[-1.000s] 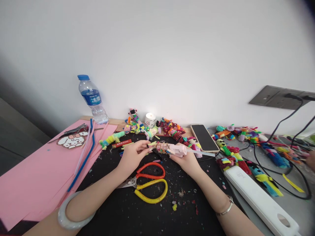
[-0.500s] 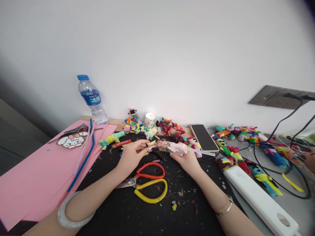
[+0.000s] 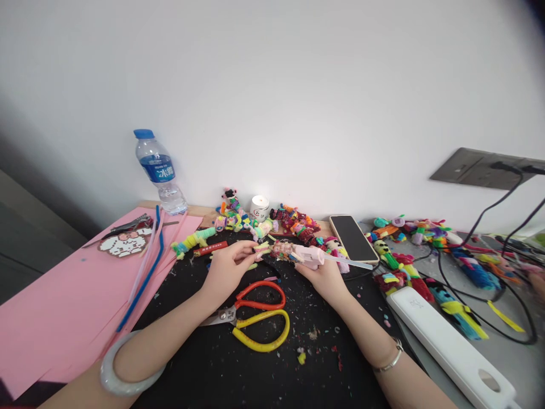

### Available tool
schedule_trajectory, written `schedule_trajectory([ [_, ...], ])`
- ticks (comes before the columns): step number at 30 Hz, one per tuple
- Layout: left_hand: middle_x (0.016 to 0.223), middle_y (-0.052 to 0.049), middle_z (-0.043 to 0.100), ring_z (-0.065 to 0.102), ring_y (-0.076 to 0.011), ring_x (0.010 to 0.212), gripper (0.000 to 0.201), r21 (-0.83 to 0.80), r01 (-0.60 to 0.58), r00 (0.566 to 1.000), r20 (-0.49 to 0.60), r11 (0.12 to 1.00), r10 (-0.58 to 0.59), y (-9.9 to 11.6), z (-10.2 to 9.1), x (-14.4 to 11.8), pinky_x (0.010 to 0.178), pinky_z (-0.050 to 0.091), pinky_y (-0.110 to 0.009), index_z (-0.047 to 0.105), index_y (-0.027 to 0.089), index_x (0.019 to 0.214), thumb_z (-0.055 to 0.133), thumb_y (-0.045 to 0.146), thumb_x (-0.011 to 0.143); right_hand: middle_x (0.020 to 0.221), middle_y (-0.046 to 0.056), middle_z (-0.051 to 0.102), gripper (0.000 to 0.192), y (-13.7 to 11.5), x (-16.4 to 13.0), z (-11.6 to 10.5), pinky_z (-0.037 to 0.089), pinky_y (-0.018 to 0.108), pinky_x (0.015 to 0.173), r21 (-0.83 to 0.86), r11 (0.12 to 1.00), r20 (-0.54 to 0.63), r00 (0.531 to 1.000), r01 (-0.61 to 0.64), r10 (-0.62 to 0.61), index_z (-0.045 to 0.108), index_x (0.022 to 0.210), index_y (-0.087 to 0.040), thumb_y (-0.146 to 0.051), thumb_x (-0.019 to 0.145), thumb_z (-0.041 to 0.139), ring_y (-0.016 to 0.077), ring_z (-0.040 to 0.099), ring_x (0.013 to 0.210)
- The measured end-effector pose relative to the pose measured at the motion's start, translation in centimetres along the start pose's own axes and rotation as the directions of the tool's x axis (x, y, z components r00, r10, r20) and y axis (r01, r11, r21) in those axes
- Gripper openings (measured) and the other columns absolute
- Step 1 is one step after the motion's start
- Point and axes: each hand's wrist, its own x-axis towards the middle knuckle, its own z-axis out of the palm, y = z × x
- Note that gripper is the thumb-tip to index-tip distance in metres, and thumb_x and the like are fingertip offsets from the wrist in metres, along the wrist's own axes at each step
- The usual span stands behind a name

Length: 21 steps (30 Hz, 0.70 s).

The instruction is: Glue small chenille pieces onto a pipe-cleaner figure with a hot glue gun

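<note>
Above the black counter (image 3: pixel 238 369), I am pinching the small multicoloured fuzzy pipe-cleaner figure (image 3: pixel 281 250) in my left hand (image 3: pixel 230 267) while my right hand (image 3: pixel 326 275) is gripping the pale pink glue gun (image 3: pixel 310 257), best kept steady at the joint.

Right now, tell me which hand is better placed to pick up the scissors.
Left. The left hand pinches only the small figure's tip and sits just above the scissors. The right hand is wrapped around the pink glue gun, so it is less free.
</note>
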Motion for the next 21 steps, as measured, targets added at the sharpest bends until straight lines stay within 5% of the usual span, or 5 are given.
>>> schedule_trajectory([
  [7,0.086,-0.005,0.074,0.071,-0.022,0.086,0.024,-0.009,0.002,0.999,-0.044,1.0,-0.002,-0.3,-0.1,0.0,0.083,0.057,-0.035,0.066,0.018,0.094,0.066,0.03,0.074,0.086,0.006,0.069,0.015,0.6,0.0,0.1,0.05,0.035,0.072,-0.044,0.999,0.009,1.0,0.019,-0.019,0.062,0.083,-0.018,-0.026,0.071,0.064,0.0227,0.064,0.078],
  [13,0.092,-0.007,0.073,0.07,-0.0215,0.088,0.026,-0.079,-0.004,0.998,-0.064,0.997,-0.001,-0.2,-0.2,0.2,0.083,0.057,-0.035,0.064,0.017,0.096,0.065,0.031,0.074,0.078,0.005,0.066,0.009,0.8,0.0,-0.2,0.045,0.032,0.066,-0.253,0.966,-0.025,0.997,0.06,-0.068,0.059,0.075,-0.02,-0.029,0.076,0.061,0.0222,0.061,0.073],
  [21,0.093,-0.008,0.072,0.069,-0.0215,0.083,0.031,-0.112,0.03,0.995,-0.093,0.993,-0.04,0.4,-0.4,0.5,0.075,0.057,-0.034,0.063,0.016,0.097,0.064,0.036,0.074,0.084,0.004,0.067,0.012,-0.2,-0.1,-0.7,0.041,0.027,0.065,-0.481,0.864,0.128,0.987,0.15,-0.1,0.06,0.092,-0.023,-0.027,0.085,0.052,0.0206,0.061,0.077],
])
